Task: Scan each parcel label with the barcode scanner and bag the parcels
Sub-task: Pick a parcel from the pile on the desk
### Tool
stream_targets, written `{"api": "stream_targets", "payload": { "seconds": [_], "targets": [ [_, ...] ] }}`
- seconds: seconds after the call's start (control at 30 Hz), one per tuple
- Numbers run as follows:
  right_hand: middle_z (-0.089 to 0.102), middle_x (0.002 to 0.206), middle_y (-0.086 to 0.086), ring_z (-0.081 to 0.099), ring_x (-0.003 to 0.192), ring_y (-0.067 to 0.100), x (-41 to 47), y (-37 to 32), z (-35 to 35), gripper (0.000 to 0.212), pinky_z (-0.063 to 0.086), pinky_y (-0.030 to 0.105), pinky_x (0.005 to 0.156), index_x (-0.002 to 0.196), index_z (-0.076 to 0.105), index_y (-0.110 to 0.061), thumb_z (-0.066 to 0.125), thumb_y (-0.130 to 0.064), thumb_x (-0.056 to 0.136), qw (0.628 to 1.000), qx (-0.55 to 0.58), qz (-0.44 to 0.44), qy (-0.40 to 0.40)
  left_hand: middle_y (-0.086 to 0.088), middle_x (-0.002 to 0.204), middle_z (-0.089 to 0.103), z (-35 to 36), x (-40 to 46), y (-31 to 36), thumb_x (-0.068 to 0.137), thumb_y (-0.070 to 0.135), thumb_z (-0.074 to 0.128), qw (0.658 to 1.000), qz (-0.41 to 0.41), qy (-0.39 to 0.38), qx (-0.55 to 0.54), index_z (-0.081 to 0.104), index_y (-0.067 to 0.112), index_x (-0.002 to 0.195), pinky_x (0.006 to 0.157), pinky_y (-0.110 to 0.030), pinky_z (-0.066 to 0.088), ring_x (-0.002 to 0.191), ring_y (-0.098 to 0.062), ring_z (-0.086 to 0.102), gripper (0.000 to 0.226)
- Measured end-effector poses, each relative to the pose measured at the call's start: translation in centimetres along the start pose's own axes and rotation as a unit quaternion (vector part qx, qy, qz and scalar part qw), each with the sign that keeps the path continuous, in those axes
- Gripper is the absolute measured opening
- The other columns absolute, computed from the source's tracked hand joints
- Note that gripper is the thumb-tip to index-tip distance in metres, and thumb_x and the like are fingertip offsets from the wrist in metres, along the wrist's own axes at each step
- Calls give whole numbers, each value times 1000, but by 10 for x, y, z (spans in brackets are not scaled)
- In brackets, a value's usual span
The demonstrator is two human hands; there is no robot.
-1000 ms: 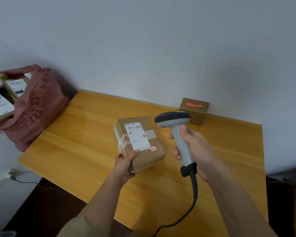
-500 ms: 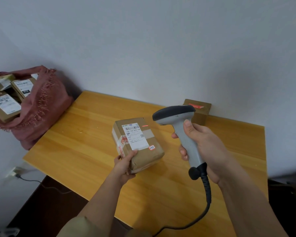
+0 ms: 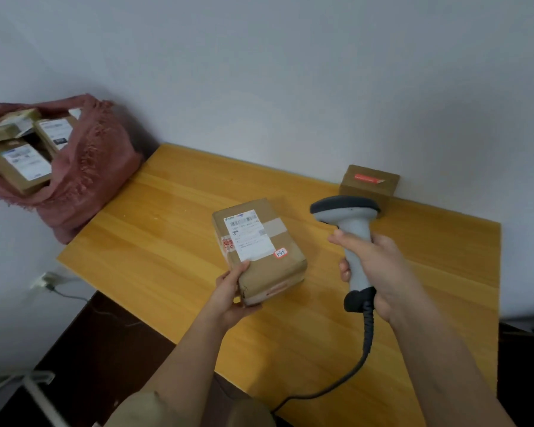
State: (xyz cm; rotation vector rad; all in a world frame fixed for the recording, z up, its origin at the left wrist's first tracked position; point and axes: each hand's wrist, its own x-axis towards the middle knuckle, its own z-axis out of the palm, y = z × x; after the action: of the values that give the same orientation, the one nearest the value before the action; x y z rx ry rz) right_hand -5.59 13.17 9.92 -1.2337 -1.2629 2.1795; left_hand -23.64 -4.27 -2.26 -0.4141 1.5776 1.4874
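A brown cardboard parcel (image 3: 261,249) with a white barcode label on top is over the middle of the wooden table (image 3: 167,229). My left hand (image 3: 233,291) grips its near left corner, thumb on the label's edge. My right hand (image 3: 373,266) holds the grey barcode scanner (image 3: 350,229) by its handle, the dark head pointing left toward the parcel. A pink cloth bag (image 3: 87,174) hangs off the table's far left corner, with several labelled parcels (image 3: 19,161) inside. A second small brown parcel (image 3: 369,188) stands against the wall at the back.
The scanner's dark cable (image 3: 364,359) runs down across the table's near edge. A white wall borders the table at the back. A power plug and cord (image 3: 48,282) lie on the floor at left. A dark object stands beyond the table's right edge.
The scanner has drawn to the right, away from the parcel, and the red scan line seen on the parcel half a second ago is gone. The parcel stays in my left hand.
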Motion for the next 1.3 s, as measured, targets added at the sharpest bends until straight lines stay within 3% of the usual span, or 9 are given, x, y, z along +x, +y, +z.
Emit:
{"api": "stream_targets", "payload": {
  "seconds": [0.17,0.37,0.5,0.73,0.83,0.93,1.0,1.17,1.3],
  "targets": [
    [55,71,4,50,43,9,18,47,23,32,45,24,44,108,63,-6,76,-25,86,997,29,69,36,-19,127,62,-37,-14,0,70,43,80,985,-31,-145,-93,55,22,133,87,-62,49,112,-45,61,70],
    [63,64,-2,52,49,9,2,72,81,64,48,23,46,104,68,-7,87,-44,56,995,78,66,-11,-20,123,64,-82,-22,18,69,45,77,973,-25,-203,-110,55,20,133,94,-64,45,111,-45,61,71],
    [58,75,6,50,53,11,-13,79,128,69,48,24,49,101,68,-2,87,-46,52,997,44,31,-45,-21,126,62,-126,-26,33,80,50,69,972,-5,-213,-104,56,20,132,102,-64,40,117,-44,58,61],
    [43,59,5,43,47,13,-54,122,256,57,41,27,46,78,51,-9,87,-41,48,993,-31,-22,-108,-20,135,56,-260,-48,85,79,47,71,977,57,-192,-78,51,22,137,101,-62,42,122,-45,54,66],
    [49,75,11,48,51,15,-70,138,324,78,45,28,48,102,49,-6,90,-41,46,988,-49,-19,-143,-21,134,57,-327,-64,113,79,48,67,980,68,-162,-91,53,23,134,102,-64,40,120,-45,55,62],
    [54,97,13,53,63,17,-82,145,375,102,49,30,54,126,38,-15,92,-41,43,985,-75,-23,-157,-19,132,59,-372,-75,143,76,47,74,978,90,-170,-86,53,21,134,101,-62,42,120,-43,56,67],
    [53,98,14,51,59,16,-82,142,397,102,49,29,52,127,38,-16,93,-39,44,984,-65,-25,-165,-18,131,60,-391,-76,164,70,46,78,977,101,-175,-73,53,19,135,99,-60,45,118,-41,58,75],
    [48,75,8,46,49,14,-61,130,435,90,45,29,45,118,45,-8,91,-35,46,984,-30,-9,-173,-15,130,62,-414,-63,200,66,51,80,973,119,-191,-42,54,21,134,103,-59,42,118,-38,59,79],
    [52,74,7,47,51,13,-26,119,475,78,46,25,43,115,51,-5,89,-30,52,983,-3,-3,-183,-11,128,64,-427,-46,242,58,57,85,975,142,-166,-27,53,28,132,96,-58,48,115,-35,63,86]
  ]
}}
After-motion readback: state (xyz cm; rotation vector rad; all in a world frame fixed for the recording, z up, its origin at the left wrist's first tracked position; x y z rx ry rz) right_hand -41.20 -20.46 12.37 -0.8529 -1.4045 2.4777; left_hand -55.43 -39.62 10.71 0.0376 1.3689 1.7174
